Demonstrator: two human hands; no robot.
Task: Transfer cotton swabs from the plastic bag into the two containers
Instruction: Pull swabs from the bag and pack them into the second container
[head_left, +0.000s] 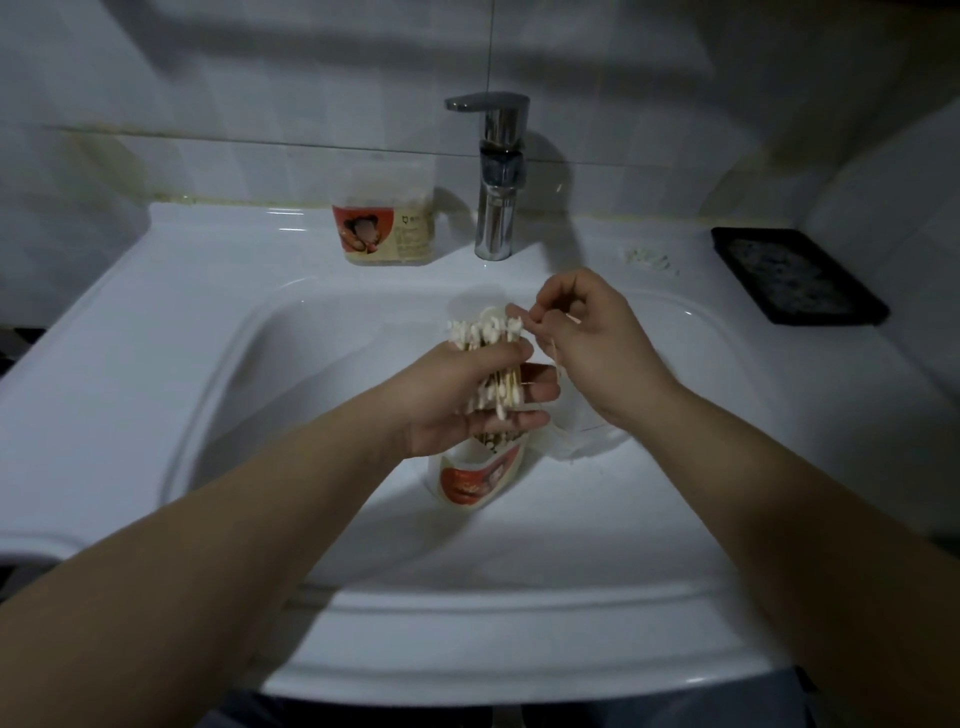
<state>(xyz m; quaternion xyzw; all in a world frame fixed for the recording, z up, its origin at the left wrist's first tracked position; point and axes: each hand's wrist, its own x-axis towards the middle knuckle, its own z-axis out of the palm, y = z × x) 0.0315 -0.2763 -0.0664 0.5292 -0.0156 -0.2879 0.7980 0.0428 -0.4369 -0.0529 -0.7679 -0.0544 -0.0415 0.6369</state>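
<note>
left hand has fingers curled round the swab bundle mid-frame, long axis pointing up-frame, just above the container in the sink, right hand pinching swabs at its top end.

Single view, head-worn, wide-angle; stands at sink front rim, 6 o'clock; faces forward and down toward wall; tap at 12 o'clock, close to centre line; tray at 2 o'clock; forearms enter from 7 and 5 o'clock, converge near middle; left hand, right hand near lens, large in frame; swabs in left hand near frame centre; basin fills most of view; straight edges bow toward borders.
</note>
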